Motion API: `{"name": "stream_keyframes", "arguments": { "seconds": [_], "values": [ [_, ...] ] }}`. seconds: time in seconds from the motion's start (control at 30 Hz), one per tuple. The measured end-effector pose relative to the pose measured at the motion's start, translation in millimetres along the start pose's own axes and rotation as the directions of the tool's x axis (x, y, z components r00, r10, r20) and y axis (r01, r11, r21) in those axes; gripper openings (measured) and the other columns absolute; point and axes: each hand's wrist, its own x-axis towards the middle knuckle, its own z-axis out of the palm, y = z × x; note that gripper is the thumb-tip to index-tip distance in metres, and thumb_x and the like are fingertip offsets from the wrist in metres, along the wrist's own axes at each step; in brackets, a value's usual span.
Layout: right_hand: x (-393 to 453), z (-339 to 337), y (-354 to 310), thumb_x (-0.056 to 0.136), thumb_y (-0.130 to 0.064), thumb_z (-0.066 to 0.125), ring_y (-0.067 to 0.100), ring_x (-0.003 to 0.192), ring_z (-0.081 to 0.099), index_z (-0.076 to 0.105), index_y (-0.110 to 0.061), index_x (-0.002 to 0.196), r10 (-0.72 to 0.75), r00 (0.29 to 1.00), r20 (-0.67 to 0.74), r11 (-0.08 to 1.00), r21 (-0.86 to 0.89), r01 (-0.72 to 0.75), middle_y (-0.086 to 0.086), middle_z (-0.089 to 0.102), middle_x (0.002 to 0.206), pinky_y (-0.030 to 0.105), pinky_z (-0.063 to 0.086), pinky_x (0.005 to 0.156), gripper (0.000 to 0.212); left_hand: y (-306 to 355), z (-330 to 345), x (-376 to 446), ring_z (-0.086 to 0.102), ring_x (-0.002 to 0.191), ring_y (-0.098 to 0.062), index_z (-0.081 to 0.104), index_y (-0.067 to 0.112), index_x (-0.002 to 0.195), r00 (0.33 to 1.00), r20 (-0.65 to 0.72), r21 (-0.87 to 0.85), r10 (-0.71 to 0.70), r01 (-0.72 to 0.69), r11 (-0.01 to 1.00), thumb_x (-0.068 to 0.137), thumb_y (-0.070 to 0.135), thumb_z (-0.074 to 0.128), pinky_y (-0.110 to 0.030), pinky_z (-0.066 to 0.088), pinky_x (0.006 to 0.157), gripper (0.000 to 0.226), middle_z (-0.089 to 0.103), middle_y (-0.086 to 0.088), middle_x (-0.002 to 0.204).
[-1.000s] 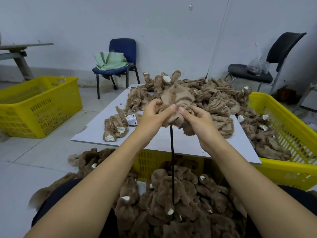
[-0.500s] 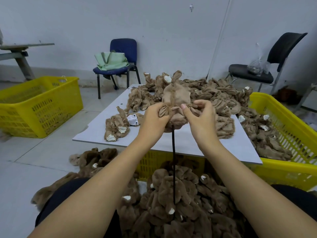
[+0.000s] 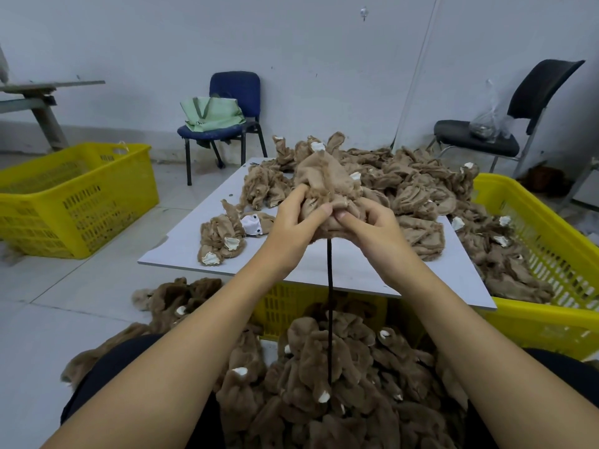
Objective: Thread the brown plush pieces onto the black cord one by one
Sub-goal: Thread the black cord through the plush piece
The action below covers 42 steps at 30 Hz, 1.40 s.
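A tan plush piece (image 3: pixel 324 178) is held up over the white board (image 3: pixel 324 270). My left hand (image 3: pixel 291 226) grips its lower left part and my right hand (image 3: pixel 369 223) pinches its lower right, thumbs nearly meeting. A black cord (image 3: pixel 330 303) hangs straight down from under the piece into a heap of darker brown plush pieces (image 3: pixel 324 384) on my lap. The cord's top end is hidden inside the piece and my fingers. A big pile of loose tan pieces (image 3: pixel 418 189) lies on the board behind my hands.
A small plush bundle (image 3: pixel 223 236) lies at the board's left. A yellow crate (image 3: pixel 551 254) with more pieces stands at the right, another yellow crate (image 3: pixel 74 196) on the floor at left. A blue chair (image 3: pixel 227 124) and a black chair (image 3: pixel 505 131) stand by the wall.
Both hands have risen a little with the piece and shifted their grip; the fabric is bunched more tightly between the thumbs. The cord still hangs straight down.
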Motion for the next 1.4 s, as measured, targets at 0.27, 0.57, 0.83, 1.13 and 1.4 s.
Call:
{"name": "stream_keyframes", "arguments": {
  "seconds": [0.27, 0.57, 0.83, 1.13, 1.4],
  "values": [
    [-5.4, 4.4, 1.1, 0.097, 0.007, 0.053, 0.017, 0.108, 0.07, 0.059, -0.012, 0.127, -0.002, 0.999, 0.036, 0.998, -0.064, 0.004, 0.006, 0.074, 0.114, 0.032, 0.059, 0.092, 0.036, -2.8, 5.4, -5.5, 0.062, 0.079, 0.006, 0.049, 0.017, 0.123, 0.988, 0.095, 0.041, -0.119, 0.116, 0.992, 0.106, 0.012, 0.048, -0.011, 0.051, 0.071, 0.018, 0.061, 0.002, 0.093],
    [0.7, 9.8, -5.8, 0.094, -0.035, 0.07, 0.02, 0.073, 0.069, 0.069, 0.005, 0.1, 0.169, 0.984, 0.062, 0.98, 0.094, -0.175, 0.012, 0.07, 0.078, 0.031, 0.055, 0.067, 0.04, -7.0, 8.4, -8.0, 0.051, 0.095, -0.016, 0.034, 0.012, 0.129, 0.959, 0.183, 0.28, -0.218, 0.162, 0.946, 0.103, 0.008, 0.047, -0.035, 0.052, 0.083, 0.029, 0.048, -0.009, 0.108],
    [-1.3, 13.0, 20.8, 0.092, -0.027, 0.074, 0.013, 0.112, 0.068, 0.056, -0.012, 0.134, 0.078, 0.997, -0.006, 0.985, -0.151, -0.078, 0.002, 0.071, 0.121, 0.032, 0.058, 0.093, 0.047, -10.5, 2.5, -8.2, 0.056, 0.114, -0.032, 0.046, 0.016, 0.118, 0.869, 0.32, 0.298, -0.377, 0.285, 0.911, 0.078, 0.016, 0.058, -0.045, 0.051, 0.097, 0.042, 0.053, -0.012, 0.118],
    [-6.8, 26.0, 37.4, 0.097, -0.01, 0.065, 0.002, 0.081, 0.071, 0.049, -0.001, 0.123, 0.101, 0.995, -0.008, 0.972, -0.214, -0.101, 0.006, 0.067, 0.095, 0.019, 0.056, 0.067, 0.032, -15.5, 23.6, -4.7, 0.063, 0.071, -0.015, 0.058, -0.003, 0.107, 0.917, -0.03, -0.022, -0.399, 0.398, 0.917, 0.102, 0.02, 0.057, -0.021, 0.052, 0.054, 0.023, 0.063, -0.007, 0.082],
    [-7.2, 19.7, 0.8, 0.087, -0.009, 0.058, 0.008, 0.063, 0.066, 0.046, -0.013, 0.102, 0.39, 0.92, -0.023, 0.907, -0.16, -0.389, -0.003, 0.065, 0.065, 0.035, 0.059, 0.074, 0.02, -22.2, 25.2, -3.4, 0.06, 0.047, -0.007, 0.058, -0.001, 0.109, 0.911, -0.013, 0.028, -0.412, 0.413, 0.91, 0.107, 0.015, 0.045, -0.022, 0.05, 0.048, 0.021, 0.062, -0.007, 0.07]
  ]
}}
